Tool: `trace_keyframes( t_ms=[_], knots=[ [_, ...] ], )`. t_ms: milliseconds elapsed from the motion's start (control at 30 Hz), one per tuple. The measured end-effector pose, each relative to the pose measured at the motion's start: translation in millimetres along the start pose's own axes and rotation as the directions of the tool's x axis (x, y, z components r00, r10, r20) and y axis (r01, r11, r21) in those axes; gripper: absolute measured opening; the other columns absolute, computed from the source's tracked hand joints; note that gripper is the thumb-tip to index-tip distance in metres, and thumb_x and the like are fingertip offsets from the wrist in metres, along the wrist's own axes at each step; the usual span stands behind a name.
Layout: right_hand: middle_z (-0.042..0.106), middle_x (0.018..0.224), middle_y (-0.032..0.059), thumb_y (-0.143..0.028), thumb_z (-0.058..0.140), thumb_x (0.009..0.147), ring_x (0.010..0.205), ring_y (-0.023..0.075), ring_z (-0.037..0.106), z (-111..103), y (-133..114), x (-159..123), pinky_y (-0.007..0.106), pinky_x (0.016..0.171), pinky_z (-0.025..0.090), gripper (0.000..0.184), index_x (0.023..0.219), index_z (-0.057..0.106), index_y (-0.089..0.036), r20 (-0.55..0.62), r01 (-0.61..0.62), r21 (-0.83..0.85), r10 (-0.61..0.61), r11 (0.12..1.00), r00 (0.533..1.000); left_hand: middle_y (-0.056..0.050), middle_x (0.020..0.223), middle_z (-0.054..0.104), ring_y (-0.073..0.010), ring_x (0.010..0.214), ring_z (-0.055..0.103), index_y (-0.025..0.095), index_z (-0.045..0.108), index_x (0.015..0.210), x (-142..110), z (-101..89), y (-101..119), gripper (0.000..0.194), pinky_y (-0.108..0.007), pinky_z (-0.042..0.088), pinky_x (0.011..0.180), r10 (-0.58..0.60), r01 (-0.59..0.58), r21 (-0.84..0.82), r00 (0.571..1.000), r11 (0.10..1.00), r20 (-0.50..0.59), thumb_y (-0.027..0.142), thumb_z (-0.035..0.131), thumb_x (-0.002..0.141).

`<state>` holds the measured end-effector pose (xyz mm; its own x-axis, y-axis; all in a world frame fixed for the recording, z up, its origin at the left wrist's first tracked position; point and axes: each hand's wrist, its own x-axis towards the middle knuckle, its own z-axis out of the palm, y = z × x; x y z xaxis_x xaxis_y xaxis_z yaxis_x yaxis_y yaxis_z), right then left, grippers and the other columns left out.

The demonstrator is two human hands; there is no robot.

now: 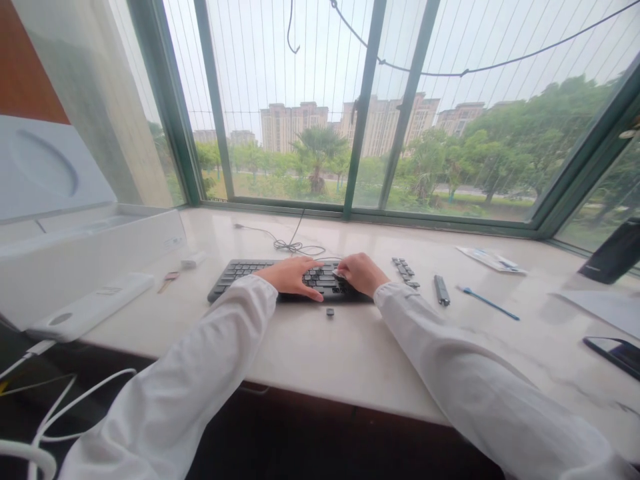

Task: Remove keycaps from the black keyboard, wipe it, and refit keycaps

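A black keyboard lies on the pale marble-patterned counter, with some keycaps off at its right part. My left hand rests across its middle, fingers spread, thumb toward the front edge. Closed in a pinch, my right hand works over the right part of the keyboard. A small white wipe-like piece shows at its fingertips; its exact kind is unclear. One loose keycap sits in front of the keyboard. Several more removed keycaps are grouped to the right of my right hand.
Right of the keycaps lie a dark grey tool, a blue stick, a white packet and a phone. A coiled cable is behind the keyboard. Leftward are a key, a power strip and a white box.
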<state>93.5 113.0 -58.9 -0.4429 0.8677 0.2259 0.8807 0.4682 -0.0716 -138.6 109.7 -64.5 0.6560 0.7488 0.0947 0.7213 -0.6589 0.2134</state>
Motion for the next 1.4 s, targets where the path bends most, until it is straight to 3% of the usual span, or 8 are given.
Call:
trace_keyframes(
  t_ms=[133, 267, 433, 733, 900, 1067, 1233, 1400],
  knots=[
    [0.072, 0.089, 0.0112, -0.024, 0.054, 0.089, 0.086, 0.0199, 0.065, 4.9, -3.9, 3.0, 0.025, 0.075, 0.043, 0.021, 0.094, 0.073, -0.017, -0.026, -0.031, -0.002, 0.031, 1.000, 0.999, -0.008, 0.144, 0.040, -0.0293, 0.129, 0.041, 0.029, 0.036, 0.143, -0.2, -1.3, 1.4, 0.097, -0.037, 0.030, 0.108, -0.009, 0.009, -0.010, 1.000, 1.000, 0.015, 0.079, 0.057, 0.064],
    [0.072, 0.092, 0.0082, -0.027, 0.057, 0.087, 0.087, 0.0190, 0.065, 3.9, 0.4, 0.9, 0.024, 0.076, 0.044, 0.020, 0.096, 0.073, -0.020, -0.033, -0.008, 0.019, 0.009, 1.000, 0.999, -0.008, 0.143, 0.041, -0.0294, 0.129, 0.040, 0.030, 0.035, 0.144, -0.7, -1.9, 1.3, 0.097, -0.037, 0.030, 0.108, -0.023, 0.023, -0.033, 1.000, 0.999, 0.020, 0.078, 0.059, 0.063],
    [0.073, 0.092, 0.0052, -0.029, 0.061, 0.085, 0.087, 0.0165, 0.066, 0.3, 8.2, 0.1, 0.021, 0.079, 0.045, 0.018, 0.093, 0.075, -0.022, 0.012, 0.011, 0.122, -0.013, 0.992, 1.000, -0.007, 0.144, 0.040, -0.0285, 0.131, 0.038, 0.031, 0.034, 0.144, -0.9, -1.3, -1.0, 0.097, -0.036, 0.029, 0.109, -0.028, 0.029, -0.062, 0.999, 0.998, 0.026, 0.077, 0.060, 0.064],
    [0.072, 0.087, 0.0082, -0.025, 0.060, 0.084, 0.078, 0.0176, 0.065, -5.0, 1.5, -2.5, 0.024, 0.069, 0.044, 0.016, 0.083, 0.075, -0.020, 0.114, -0.009, 0.051, 0.003, 0.999, 0.994, -0.007, 0.145, 0.039, -0.0289, 0.131, 0.037, 0.030, 0.037, 0.143, -1.0, -1.6, 0.0, 0.097, -0.037, 0.029, 0.109, -0.044, 0.046, -0.050, 0.999, 0.998, 0.030, 0.078, 0.060, 0.062],
    [0.071, 0.094, 0.0100, -0.030, 0.056, 0.088, 0.086, 0.0200, 0.065, 3.4, 1.5, 0.6, 0.025, 0.071, 0.043, 0.022, 0.100, 0.069, -0.018, 0.032, -0.072, 0.037, 0.071, 0.997, 0.997, -0.006, 0.146, 0.038, -0.0293, 0.132, 0.037, 0.031, 0.037, 0.143, -0.6, -0.8, -0.1, 0.096, -0.037, 0.029, 0.110, -0.047, 0.047, -0.041, 0.999, 0.998, 0.021, 0.079, 0.059, 0.063],
    [0.071, 0.088, 0.0113, -0.025, 0.054, 0.090, 0.084, 0.0210, 0.065, 8.1, -4.1, 1.9, 0.026, 0.070, 0.042, 0.019, 0.091, 0.070, -0.016, -0.024, -0.091, 0.021, 0.091, 0.996, 0.996, -0.007, 0.145, 0.038, -0.0294, 0.132, 0.037, 0.031, 0.037, 0.143, -1.0, -2.2, 1.1, 0.097, -0.037, 0.029, 0.110, -0.049, 0.050, -0.052, 0.998, 0.997, 0.027, 0.078, 0.060, 0.062],
    [0.070, 0.101, 0.0120, -0.023, 0.045, 0.095, 0.093, 0.0195, 0.063, 0.6, 4.0, 1.5, 0.025, 0.078, 0.041, 0.026, 0.099, 0.068, -0.014, -0.126, -0.107, 0.022, 0.109, 0.994, 0.986, -0.007, 0.144, 0.039, -0.0286, 0.132, 0.037, 0.031, 0.037, 0.143, -0.7, -3.5, 2.2, 0.096, -0.037, 0.029, 0.110, -0.041, 0.042, -0.058, 0.999, 0.997, 0.024, 0.078, 0.060, 0.063],
    [0.072, 0.095, 0.0093, -0.028, 0.051, 0.092, 0.092, 0.0181, 0.064, -4.4, 13.1, 0.3, 0.023, 0.079, 0.042, 0.024, 0.098, 0.072, -0.018, -0.001, -0.090, 0.020, 0.090, 0.996, 0.996, -0.008, 0.145, 0.039, -0.0294, 0.131, 0.038, 0.030, 0.037, 0.143, -1.3, -4.5, 4.0, 0.097, -0.038, 0.029, 0.110, -0.051, 0.052, -0.059, 0.998, 0.997, 0.030, 0.078, 0.060, 0.062]
  ],
)
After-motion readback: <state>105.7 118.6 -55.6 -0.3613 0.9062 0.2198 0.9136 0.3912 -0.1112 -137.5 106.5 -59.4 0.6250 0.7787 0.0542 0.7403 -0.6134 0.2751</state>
